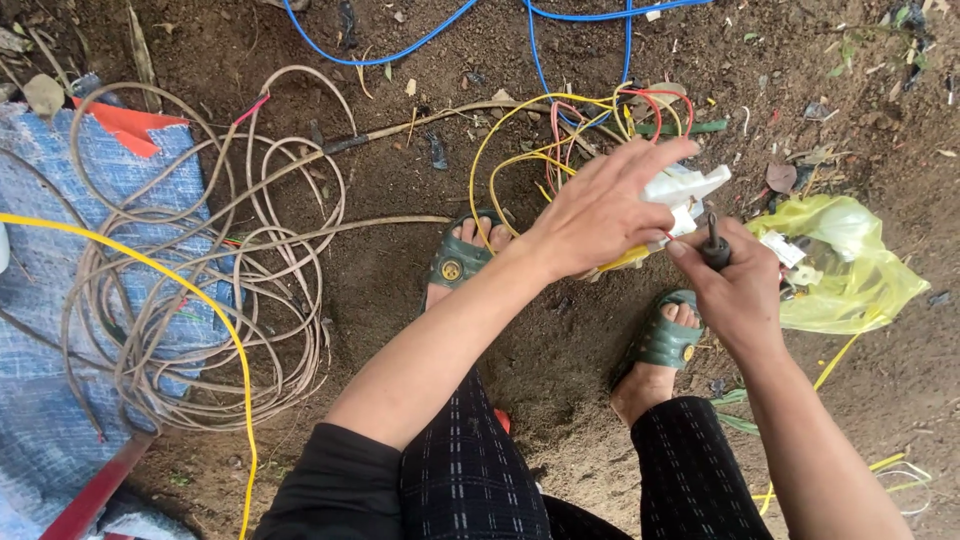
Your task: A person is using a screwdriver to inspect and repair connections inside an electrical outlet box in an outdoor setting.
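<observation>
Just right of the frame's centre, the left hand [600, 215] is clasped around a small white plastic box [685, 190], an electrical fitting with squared edges whose top corner pokes out past the fingers. The fingers are stretched long over its top, thumb tucked beneath, so most of the fitting is hidden; a yellow wire [620, 260] comes out under the palm. Touching it from the right, the right hand [735, 290] is clenched around a screwdriver [714, 245] with a dark handle. Only the handle's top shows above the fist, and I cannot tell where the tip meets the fitting.

Behind the hands, toward the upper middle, loops of yellow and red wires [545, 140] curl out from the fitting across the bare dirt ground [400, 270]. Blue cable [400, 50] runs along the top edge. To the right, just beside the right hand, lies a crumpled yellow-green plastic bag [860, 270] with small white parts in it. Below the hands are the person's two feet in green sandals [665, 340], one under each wrist, and dark checked trousers [470, 470] at the bottom.

Well apart on the left sits a big tangle of tan cable [200, 300], partly resting on a blue woven sheet [40, 380]. A long yellow cable [200, 300] crosses that tangle down to the bottom edge.
</observation>
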